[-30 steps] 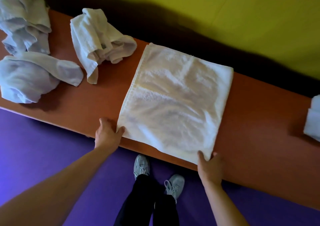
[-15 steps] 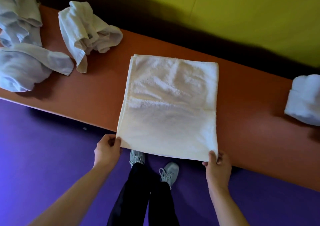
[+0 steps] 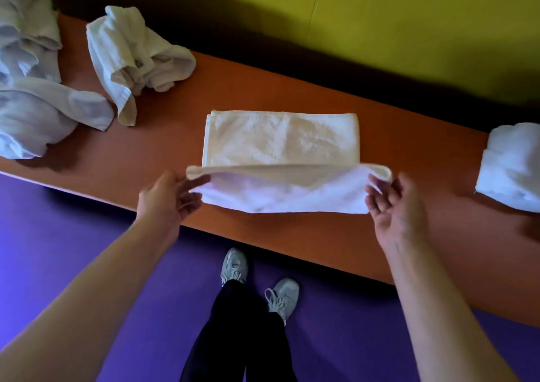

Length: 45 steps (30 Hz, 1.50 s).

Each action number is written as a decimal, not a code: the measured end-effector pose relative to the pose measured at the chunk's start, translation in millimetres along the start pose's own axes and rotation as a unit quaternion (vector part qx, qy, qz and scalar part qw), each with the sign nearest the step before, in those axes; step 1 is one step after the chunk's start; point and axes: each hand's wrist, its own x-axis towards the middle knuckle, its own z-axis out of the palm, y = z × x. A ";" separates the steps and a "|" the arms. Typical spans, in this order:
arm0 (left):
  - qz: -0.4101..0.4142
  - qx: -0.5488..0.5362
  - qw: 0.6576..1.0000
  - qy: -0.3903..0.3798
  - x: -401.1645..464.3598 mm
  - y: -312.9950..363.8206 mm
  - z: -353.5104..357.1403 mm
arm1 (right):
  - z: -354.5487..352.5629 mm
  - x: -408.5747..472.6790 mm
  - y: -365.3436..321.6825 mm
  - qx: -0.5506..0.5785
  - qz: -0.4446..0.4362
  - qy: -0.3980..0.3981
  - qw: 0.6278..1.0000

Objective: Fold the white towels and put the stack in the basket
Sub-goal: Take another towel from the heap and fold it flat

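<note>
A white towel (image 3: 280,139) is spread at the centre of the frame on the orange table (image 3: 321,95), with its near edge lifted off the surface and carried toward the far half. The raised left corner is pinched between thumb and fingers of the left hand (image 3: 166,200); the raised right corner is pinched by the right hand (image 3: 394,206), whose remaining fingers are seen loosely extended. A folded white towel (image 3: 511,165) is seen at the right edge of the frame, well apart from the one being handled. Crumpled towels (image 3: 134,57) are heaped at the upper left. Grey shoes (image 3: 233,264) are visible on the purple floor (image 3: 87,235) at lower centre.
</note>
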 end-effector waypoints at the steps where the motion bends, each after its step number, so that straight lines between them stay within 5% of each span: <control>1: -0.004 -0.001 1.000 -0.004 8.1 7.1 6.6 | 9.7 7.7 -6.2 -0.016 -0.005 -0.020 1.000; 7: 0.055 0.112 0.992 0.011 53.4 32.7 42.6 | 58.2 51.5 -22.5 -0.153 -0.111 0.006 0.982; 20: 0.135 0.197 0.970 0.047 136.0 23.8 85.3 | 90.0 129.4 0.3 -0.234 -0.161 0.057 0.957; 22: 0.252 0.322 0.912 0.036 124.5 7.9 86.1 | 84.2 127.9 4.7 -0.368 -0.265 0.051 0.890; 25: 0.465 0.484 0.740 -0.053 90.9 -28.9 88.0 | 82.1 122.1 13.1 -0.548 -0.457 -0.077 0.696; 28: 0.487 0.613 0.593 -0.189 61.6 -74.2 89.7 | 86.4 127.2 23.9 -0.679 -0.494 -0.199 0.506; 30: 0.448 0.678 0.544 -0.209 54.4 -96.7 87.4 | 83.1 132.9 26.7 -0.734 -0.457 -0.203 0.459; 33: 0.418 0.699 0.548 -0.192 59.9 -101.0 88.4 | 68.2 135.9 30.5 -0.754 -0.444 -0.147 0.462; 41: 0.435 0.769 0.440 -0.162 75.8 -81.9 121.4 | 3.7 72.1 82.7 -0.767 -0.392 0.002 0.509; 45: 0.440 0.773 0.426 -0.164 74.2 -87.1 130.3 | -16.2 36.3 119.3 -0.752 -0.373 0.004 0.544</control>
